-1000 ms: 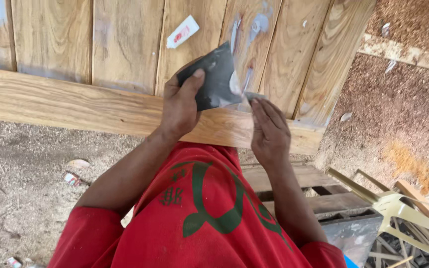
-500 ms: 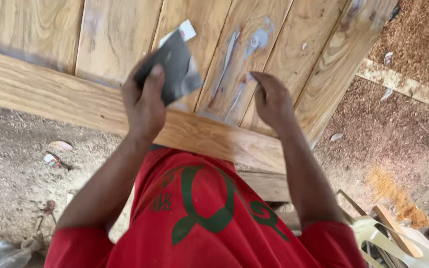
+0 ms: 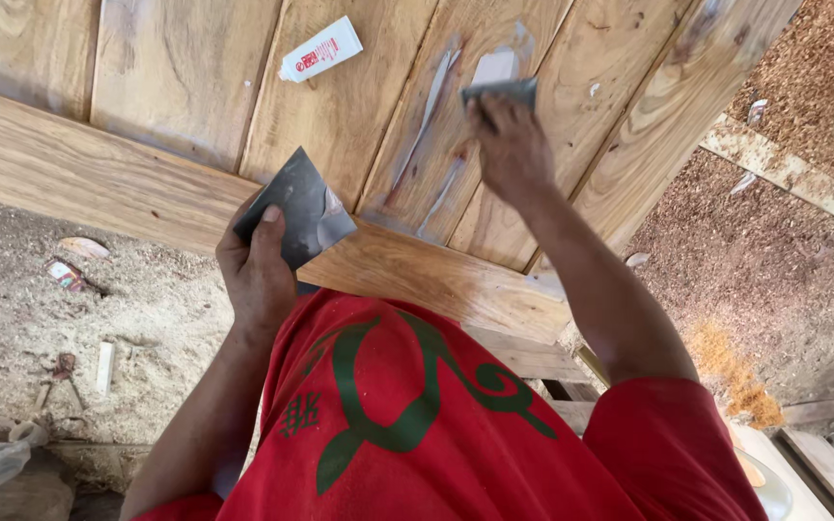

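Under the right hand (image 3: 509,145) fingers, a scraper (image 3: 501,91) presses the wood (image 3: 359,106); left hand (image 3: 261,275) grips a dark sheet (image 3: 296,205).

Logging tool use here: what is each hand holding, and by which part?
Left hand grips a dark square sheet by its lower corner, thumb on top. Right hand presses a small dark scraper by its near edge.

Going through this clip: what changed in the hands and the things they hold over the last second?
The right hand left the dark square sheet and reached up the wooden panel, now pressing a small dark scraper on the pale filler patch. The left hand dropped lower with the sheet. Its grip on the sheet is unchanged, and the white tube lies in the same place on the panel.
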